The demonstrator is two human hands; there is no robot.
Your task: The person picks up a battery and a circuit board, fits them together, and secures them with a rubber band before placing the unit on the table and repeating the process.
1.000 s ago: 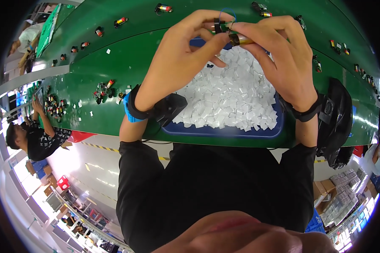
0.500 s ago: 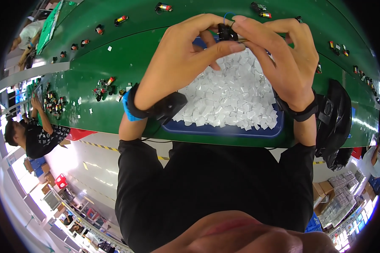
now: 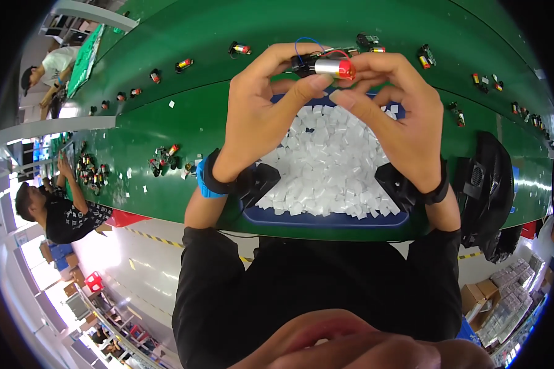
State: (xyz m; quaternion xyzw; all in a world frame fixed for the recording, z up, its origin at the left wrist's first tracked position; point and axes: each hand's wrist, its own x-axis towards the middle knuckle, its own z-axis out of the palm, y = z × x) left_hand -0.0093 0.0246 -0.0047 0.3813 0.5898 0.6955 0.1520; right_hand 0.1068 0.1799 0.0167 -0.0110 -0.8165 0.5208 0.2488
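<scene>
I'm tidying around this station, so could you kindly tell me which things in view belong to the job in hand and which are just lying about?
Likely in the job:
Silver-and-red unit in the left hand, right hand at its red end
White pieces in the blue tray
Similar units on the green table

Apparently lying about:
Black bag
Cardboard boxes

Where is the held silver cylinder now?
In the head view's upper centre, the silver cylinder is between the left hand and the right hand, above the blue tray.
</scene>
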